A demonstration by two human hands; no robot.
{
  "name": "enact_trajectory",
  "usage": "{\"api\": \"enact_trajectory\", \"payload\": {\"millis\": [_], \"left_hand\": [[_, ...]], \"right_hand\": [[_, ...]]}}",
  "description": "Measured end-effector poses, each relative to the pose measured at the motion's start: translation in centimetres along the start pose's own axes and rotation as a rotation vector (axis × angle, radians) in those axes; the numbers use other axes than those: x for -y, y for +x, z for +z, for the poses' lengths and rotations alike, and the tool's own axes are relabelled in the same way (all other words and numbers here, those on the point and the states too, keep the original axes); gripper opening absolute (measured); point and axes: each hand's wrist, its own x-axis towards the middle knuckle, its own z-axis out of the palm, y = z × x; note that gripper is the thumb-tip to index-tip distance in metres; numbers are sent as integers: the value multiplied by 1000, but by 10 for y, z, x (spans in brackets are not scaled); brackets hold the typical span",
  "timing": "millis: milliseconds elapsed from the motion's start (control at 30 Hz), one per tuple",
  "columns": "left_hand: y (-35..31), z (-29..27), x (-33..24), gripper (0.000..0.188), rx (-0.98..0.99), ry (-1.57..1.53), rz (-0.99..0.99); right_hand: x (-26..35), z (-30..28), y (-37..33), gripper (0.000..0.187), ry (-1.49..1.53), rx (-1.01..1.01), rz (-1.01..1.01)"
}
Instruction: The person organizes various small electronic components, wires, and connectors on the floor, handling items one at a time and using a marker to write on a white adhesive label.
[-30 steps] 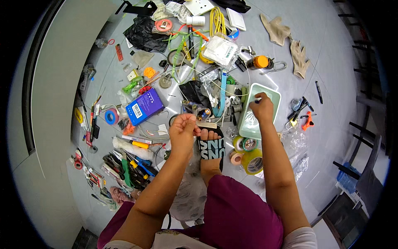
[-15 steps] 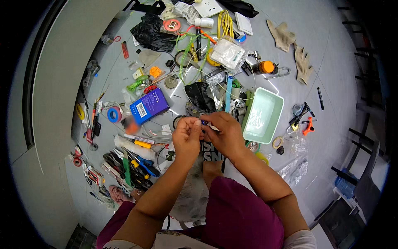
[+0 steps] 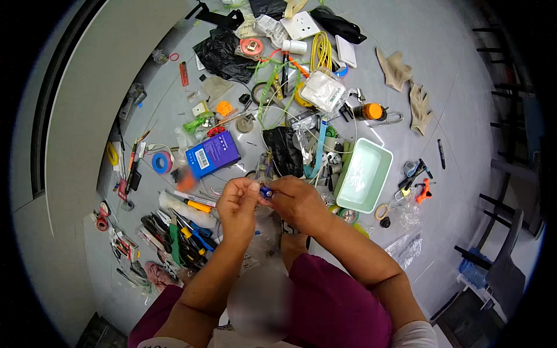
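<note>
- A small blue cylindrical part (image 3: 266, 191) is pinched between the fingertips of the left hand (image 3: 239, 204) and the right hand (image 3: 297, 201); both grips are closed narrowly on it, held in the air above the grey floor (image 3: 464, 104), roughly over the middle of the spread of tools. What kind of part it is cannot be told at this size.
- Both forearms are brought in from the lower edge and bent inward, so that the hands meet in front of the body, above the maroon-clad knees (image 3: 336, 301). The wrists are turned toward each other, thumbs uppermost, with the remaining fingers curled under.
- The greatest risk is judged to be a drop: the part is small and is gripped only at the fingertips, so a slip of either pinch could let it fall into the clutter below, where it would be hard to find among the clear plastic bags (image 3: 406, 246) and loose pieces.
- A clear plastic piece (image 3: 266, 168) lies just beyond the hands, beside a black bag (image 3: 287, 152); it could be knocked aside if the hands are lowered without care.
- The pale green tray (image 3: 364, 174) lies to the right of the hands, near the right forearm; a wide sweep of that elbow could shift it.
- The blue box (image 3: 212, 153) and the row of hand tools (image 3: 185, 232) toward the floor's left edge lie well apart from the grip, and little danger to them is seen.
</note>
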Motion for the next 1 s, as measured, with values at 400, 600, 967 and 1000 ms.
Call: {"api": "enact_trajectory", "payload": {"millis": [400,600,967,1000], "left_hand": [[51,-40,3,42,385,240,43],[77,-52,15,27,376,219,-267],[123,-47,39,27,129,231,24],[121,-48,38,27,142,211,-3]], "right_hand": [[-22,-18,37,11,248,310,167],[-49,-21,68,11,568,356,435],[-173,-24,100,57,-961,295,453],[-161,-27,109,50,-932,348,547]]}}
